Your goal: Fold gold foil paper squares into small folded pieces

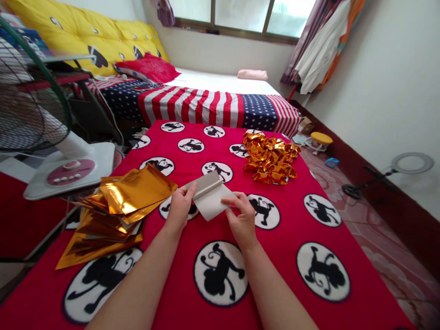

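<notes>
A pale paper sheet [211, 201], partly folded with a raised band across it, is held between my hands above the red patterned cloth [275, 284]. My left hand [181, 201] pinches its left end between thumb and fingers. At its right corner, my right hand [240, 214] grips the edge with thumb and fingertips. To the left lies an uneven stack of shiny gold sheets [134, 192]. Several folded gold foil pieces [270, 158] are heaped at the far right of the cloth.
On the left stands a fan [74, 151] with a white base. A bed with a flag-pattern cover [192, 105] is beyond the cloth. A yellow stool [321, 138] and a ring light [411, 163] are on the right.
</notes>
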`<action>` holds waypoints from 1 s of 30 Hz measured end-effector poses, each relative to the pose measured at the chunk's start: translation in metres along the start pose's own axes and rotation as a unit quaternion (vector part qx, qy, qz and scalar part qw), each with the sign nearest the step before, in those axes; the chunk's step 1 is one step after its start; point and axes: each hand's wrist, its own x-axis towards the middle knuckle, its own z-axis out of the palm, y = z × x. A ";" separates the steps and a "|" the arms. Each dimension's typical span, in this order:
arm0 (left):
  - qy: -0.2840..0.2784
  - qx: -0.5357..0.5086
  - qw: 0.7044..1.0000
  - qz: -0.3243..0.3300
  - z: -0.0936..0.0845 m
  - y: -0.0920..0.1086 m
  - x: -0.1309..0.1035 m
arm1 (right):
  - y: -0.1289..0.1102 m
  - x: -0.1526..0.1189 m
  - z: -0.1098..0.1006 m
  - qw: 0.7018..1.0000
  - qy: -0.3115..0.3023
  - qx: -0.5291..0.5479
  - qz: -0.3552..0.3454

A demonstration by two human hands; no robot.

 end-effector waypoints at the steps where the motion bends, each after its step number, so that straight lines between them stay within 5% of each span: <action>1: 0.002 0.003 1.000 0.008 -0.002 0.000 0.001 | -0.001 0.000 -0.001 1.000 0.002 -0.022 -0.014; 9: -0.046 0.210 0.971 0.102 -0.004 0.005 -0.003 | -0.001 0.004 -0.005 0.960 -0.098 -0.204 -0.162; 14: -0.061 0.328 0.924 0.185 -0.004 0.007 -0.005 | 0.005 0.003 -0.003 0.955 -0.168 -0.196 -0.146; 22: -0.146 0.243 0.949 0.138 -0.002 0.000 -0.005 | -0.003 0.004 -0.008 0.966 -0.156 -0.164 -0.124; 25: -0.157 0.317 0.913 0.204 0.002 0.000 -0.007 | -0.002 0.005 -0.009 0.965 -0.165 -0.158 -0.129; 30: -0.070 0.479 0.809 0.334 0.003 0.009 -0.011 | 0.003 0.004 -0.009 0.962 -0.189 -0.152 -0.123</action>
